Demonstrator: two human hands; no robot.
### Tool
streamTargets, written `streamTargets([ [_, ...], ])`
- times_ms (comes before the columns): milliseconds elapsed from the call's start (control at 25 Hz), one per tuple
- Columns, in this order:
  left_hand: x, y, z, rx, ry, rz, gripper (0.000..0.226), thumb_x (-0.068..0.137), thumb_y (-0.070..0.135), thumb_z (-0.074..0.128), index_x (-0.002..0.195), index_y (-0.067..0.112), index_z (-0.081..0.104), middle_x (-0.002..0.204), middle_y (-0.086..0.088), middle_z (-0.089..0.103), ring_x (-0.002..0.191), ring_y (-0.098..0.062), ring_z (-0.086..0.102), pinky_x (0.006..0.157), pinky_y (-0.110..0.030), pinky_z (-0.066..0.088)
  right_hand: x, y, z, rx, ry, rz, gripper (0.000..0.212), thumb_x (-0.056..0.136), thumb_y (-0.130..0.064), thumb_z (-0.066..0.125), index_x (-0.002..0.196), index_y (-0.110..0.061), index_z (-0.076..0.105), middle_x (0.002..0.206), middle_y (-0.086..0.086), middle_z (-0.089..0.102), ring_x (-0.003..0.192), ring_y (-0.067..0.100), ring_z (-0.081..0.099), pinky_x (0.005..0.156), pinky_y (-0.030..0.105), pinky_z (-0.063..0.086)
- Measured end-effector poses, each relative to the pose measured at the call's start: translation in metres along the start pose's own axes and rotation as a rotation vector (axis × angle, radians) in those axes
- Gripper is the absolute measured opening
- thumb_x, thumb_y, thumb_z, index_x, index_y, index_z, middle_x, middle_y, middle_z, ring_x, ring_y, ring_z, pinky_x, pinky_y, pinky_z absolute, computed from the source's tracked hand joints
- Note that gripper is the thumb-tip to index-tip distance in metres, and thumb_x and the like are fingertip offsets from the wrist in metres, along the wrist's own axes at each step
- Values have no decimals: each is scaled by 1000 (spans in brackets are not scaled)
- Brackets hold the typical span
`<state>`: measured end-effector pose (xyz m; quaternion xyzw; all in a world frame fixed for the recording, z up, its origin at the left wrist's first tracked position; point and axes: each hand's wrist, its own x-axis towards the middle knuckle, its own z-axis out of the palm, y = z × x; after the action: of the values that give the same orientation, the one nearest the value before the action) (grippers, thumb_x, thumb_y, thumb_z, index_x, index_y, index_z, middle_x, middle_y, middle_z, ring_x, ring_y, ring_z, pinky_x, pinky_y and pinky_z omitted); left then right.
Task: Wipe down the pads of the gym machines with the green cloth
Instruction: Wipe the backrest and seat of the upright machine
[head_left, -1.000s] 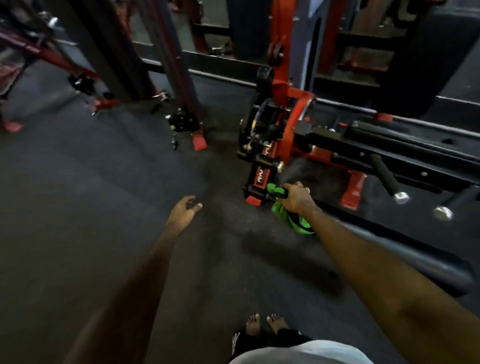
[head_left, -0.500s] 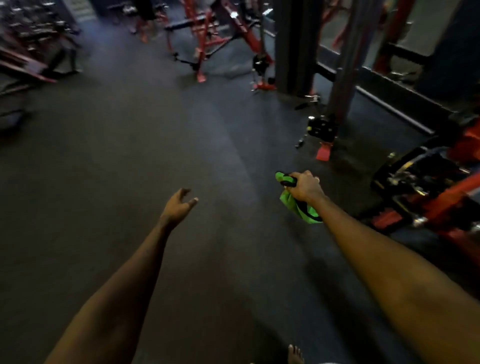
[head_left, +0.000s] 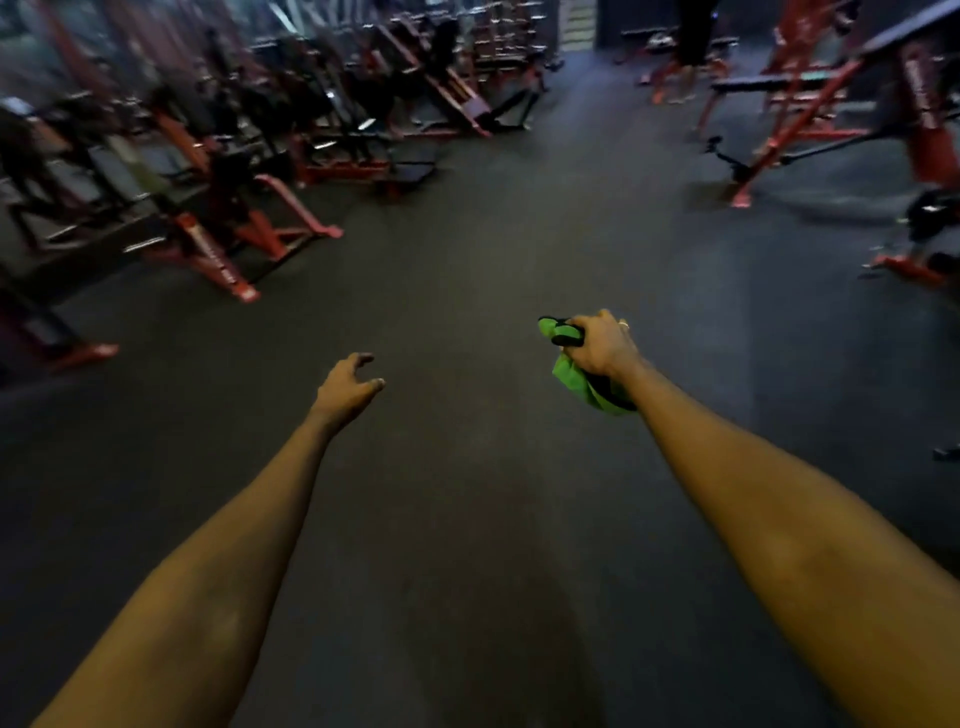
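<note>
light: dim | blur: far machines (head_left: 249, 156) smeared | edges: wide-angle bowing

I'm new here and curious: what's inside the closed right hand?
The right hand grips a bunched green cloth with black parts, which sticks out on both sides of the fist. The hand covers its middle.
</note>
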<state>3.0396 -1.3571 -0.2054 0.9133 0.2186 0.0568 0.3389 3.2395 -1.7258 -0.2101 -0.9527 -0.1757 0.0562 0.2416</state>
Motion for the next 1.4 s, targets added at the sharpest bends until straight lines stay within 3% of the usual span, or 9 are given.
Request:
streamTargets([
  [360,39,-120,-182,-18,353,-230,54,93,31,69,142,20,50,149,-10,46,135,-27,47,113,-42,38,166,-234,75,55,-122,-385,42,88,-54,62,125,-33,62,119,13,53,117,40,49,105,56,38],
  [680,71,-215,-303,25,522,-414,56,93,34,69,143,21,48,147,-12,46,132,-32,48,110,-46,41,288,-436,146,1,-184,-609,44,89,-51,63,129,-32,59,123,13,49,119,42,47,104,56,40],
  [1000,171,-330,-419,38,588,-437,58,94,32,70,145,16,47,146,-14,46,132,-32,48,110,-49,43,394,-614,220,44,-148,-652,47,90,-45,66,133,-29,58,129,16,45,123,44,43,105,54,40],
  [1200,266,-390,-495,14,579,-394,59,93,37,69,144,19,46,144,-12,50,128,-33,53,106,-53,46,476,-700,248,38,-124,-630,47,90,-46,66,133,-28,57,131,16,45,124,44,44,105,53,39],
  [1400,371,-444,-537,-3,559,-378,58,94,29,70,145,16,46,147,-14,47,131,-34,49,110,-50,42,567,-769,279,38,-113,-594,48,90,-47,67,133,-30,58,134,15,44,125,44,43,105,53,39],
])
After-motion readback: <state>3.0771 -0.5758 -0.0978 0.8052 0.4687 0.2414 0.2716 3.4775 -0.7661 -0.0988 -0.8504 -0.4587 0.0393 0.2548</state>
